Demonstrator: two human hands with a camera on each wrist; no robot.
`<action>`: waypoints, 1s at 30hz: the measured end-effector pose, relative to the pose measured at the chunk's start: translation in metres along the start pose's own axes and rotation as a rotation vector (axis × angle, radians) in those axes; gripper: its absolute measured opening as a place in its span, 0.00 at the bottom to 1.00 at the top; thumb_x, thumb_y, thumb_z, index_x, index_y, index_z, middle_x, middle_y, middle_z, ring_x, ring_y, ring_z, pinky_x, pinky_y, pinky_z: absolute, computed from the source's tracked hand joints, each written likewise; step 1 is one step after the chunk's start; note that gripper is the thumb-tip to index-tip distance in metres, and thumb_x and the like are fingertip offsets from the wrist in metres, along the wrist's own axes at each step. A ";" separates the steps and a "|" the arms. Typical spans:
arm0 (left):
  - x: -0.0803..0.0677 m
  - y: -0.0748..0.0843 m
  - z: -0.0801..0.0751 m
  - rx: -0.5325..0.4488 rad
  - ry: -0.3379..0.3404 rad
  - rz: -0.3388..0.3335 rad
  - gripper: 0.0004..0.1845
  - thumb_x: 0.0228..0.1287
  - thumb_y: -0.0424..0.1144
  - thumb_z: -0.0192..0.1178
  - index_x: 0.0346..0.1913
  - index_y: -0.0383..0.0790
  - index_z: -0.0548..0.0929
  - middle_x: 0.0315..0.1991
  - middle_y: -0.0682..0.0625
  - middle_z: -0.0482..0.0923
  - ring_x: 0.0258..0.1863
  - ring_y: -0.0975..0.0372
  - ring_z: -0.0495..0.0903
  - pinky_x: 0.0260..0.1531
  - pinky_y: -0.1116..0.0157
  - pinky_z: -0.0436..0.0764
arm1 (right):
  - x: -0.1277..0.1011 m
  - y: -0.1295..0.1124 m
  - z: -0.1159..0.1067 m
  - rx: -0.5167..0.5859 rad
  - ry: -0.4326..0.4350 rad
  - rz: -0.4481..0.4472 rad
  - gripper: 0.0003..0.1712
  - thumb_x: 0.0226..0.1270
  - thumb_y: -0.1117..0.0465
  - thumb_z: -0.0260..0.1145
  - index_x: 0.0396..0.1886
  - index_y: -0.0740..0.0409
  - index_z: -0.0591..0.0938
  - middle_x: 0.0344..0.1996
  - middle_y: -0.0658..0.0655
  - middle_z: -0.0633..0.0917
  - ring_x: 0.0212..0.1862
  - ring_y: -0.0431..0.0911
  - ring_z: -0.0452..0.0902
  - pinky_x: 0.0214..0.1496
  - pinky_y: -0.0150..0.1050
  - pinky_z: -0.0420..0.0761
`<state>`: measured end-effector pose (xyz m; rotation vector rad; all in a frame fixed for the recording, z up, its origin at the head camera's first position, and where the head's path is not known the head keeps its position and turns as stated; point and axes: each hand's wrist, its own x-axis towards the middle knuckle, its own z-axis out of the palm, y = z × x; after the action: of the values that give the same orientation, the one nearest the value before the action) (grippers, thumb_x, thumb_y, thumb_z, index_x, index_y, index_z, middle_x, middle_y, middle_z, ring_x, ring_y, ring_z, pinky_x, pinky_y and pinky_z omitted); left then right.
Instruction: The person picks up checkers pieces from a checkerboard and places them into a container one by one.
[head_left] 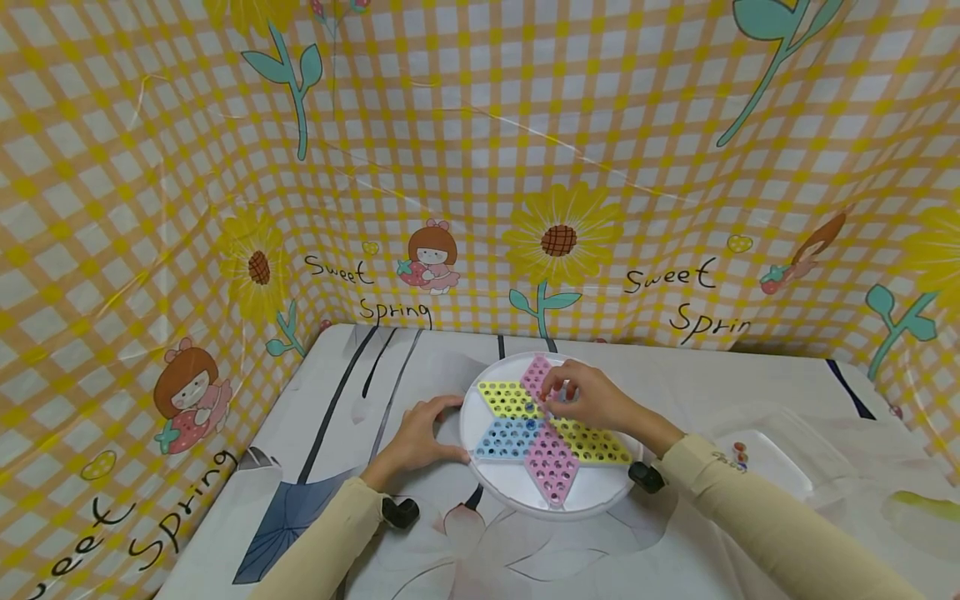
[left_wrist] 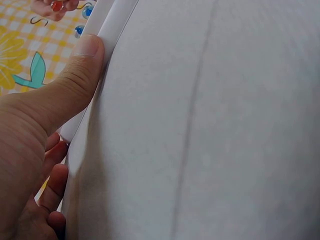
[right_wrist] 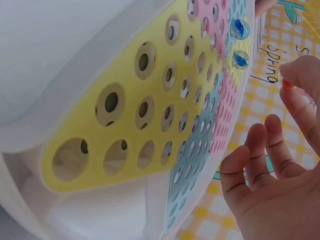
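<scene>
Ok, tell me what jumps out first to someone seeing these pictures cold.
First, the round white game board mid-table, with its star of pink, yellow and blue perforated panels and two blue marbles seated near the centre. Next, the hands: the left hand grips the board's left rim, while the right hand hovers over the star, pinching a small orange-red marble. Behind it all stands the yellow checked backdrop with sunflowers and "Sweet Spring" lettering.

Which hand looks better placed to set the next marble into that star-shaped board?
Likely the right hand: it hovers over the board's centre, pinching something small and orange-red at its fingertips, near two blue marbles. The left hand grips the round tray's rim, steadying it.
</scene>
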<state>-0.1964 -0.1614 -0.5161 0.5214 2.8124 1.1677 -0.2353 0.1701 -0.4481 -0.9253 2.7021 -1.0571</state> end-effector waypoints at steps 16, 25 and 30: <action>-0.002 0.003 0.002 -0.012 0.002 -0.001 0.49 0.42 0.50 0.85 0.70 0.47 0.75 0.51 0.52 0.78 0.46 0.59 0.69 0.47 0.57 0.60 | -0.025 0.000 -0.016 0.013 0.107 -0.041 0.10 0.63 0.66 0.75 0.42 0.51 0.85 0.41 0.57 0.82 0.39 0.48 0.75 0.34 0.35 0.77; -0.002 0.004 0.001 -0.013 0.004 -0.004 0.48 0.42 0.50 0.85 0.70 0.47 0.75 0.51 0.52 0.78 0.46 0.59 0.69 0.47 0.57 0.60 | -0.047 -0.002 -0.035 -0.039 0.154 -0.047 0.12 0.61 0.66 0.76 0.40 0.48 0.85 0.39 0.50 0.81 0.37 0.47 0.76 0.34 0.35 0.76; -0.002 0.004 0.001 -0.011 0.006 0.000 0.49 0.42 0.50 0.85 0.70 0.47 0.75 0.55 0.51 0.79 0.47 0.59 0.70 0.48 0.57 0.60 | -0.059 0.000 -0.046 -0.066 0.172 -0.030 0.12 0.61 0.65 0.77 0.40 0.46 0.85 0.39 0.50 0.81 0.37 0.48 0.76 0.34 0.36 0.76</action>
<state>-0.1930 -0.1595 -0.5142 0.5173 2.8095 1.1862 -0.2011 0.2309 -0.4213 -0.9282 2.8873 -1.1074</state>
